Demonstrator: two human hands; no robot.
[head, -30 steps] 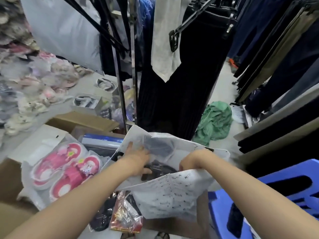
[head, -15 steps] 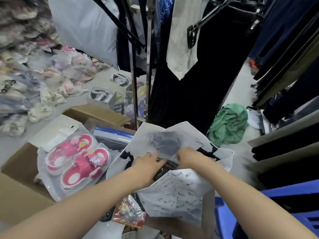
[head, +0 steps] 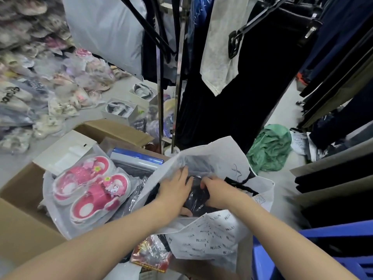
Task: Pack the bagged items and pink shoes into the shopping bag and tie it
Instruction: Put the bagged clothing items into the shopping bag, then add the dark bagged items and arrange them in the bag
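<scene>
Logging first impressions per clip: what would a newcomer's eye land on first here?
Both hands, left hand and right hand, push a dark bagged item into the white shopping bag at centre. Left of it, the bagged pink shoes lie on a cardboard box.

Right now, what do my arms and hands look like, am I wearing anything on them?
Both forearms are bare up to the frame edge: no sleeves in view. The left hand and right hand show no gloves, and no watch or bracelet at the wrists. Rings cannot be ruled out, since the fingers are partly hidden.
</scene>
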